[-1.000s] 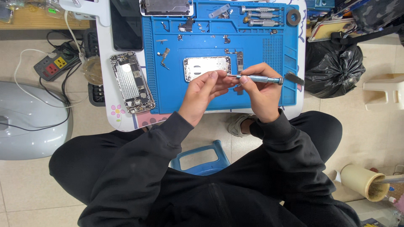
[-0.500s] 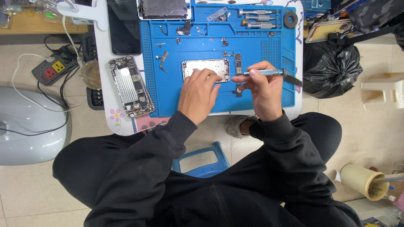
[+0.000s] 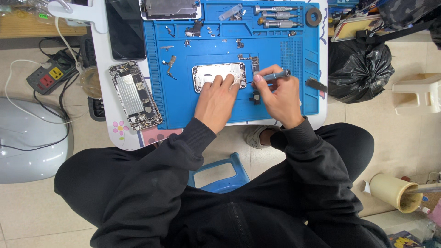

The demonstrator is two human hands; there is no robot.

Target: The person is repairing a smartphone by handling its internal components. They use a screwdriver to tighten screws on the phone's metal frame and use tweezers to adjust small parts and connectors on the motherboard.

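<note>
phone shell (image 3: 216,73) flat at centre of blue mat (image 3: 183,101) on worktop | left hand (image 3: 215,102) fingers pressing on shell, no closed grip | right hand (image 3: 278,96) grip closed on screwdriver (image 3: 274,75), tip at shell's right edge | opened phone (image 3: 134,95) left of mat

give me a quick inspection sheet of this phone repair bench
surface: blue work mat on a small white table
job's things: silver phone housing flat mid-mat; grey screwdriver at its right edge
clutter: opened phone chassis left of the mat, dark screen panel, spare drivers, tape roll, loose small parts on the mat
grippers: left hand presses on the housing; right hand grips the screwdriver
cables: white cord runs towards a power strip on the floor
surroundings: black rubbish bag, blue stool, tiled floor
</note>
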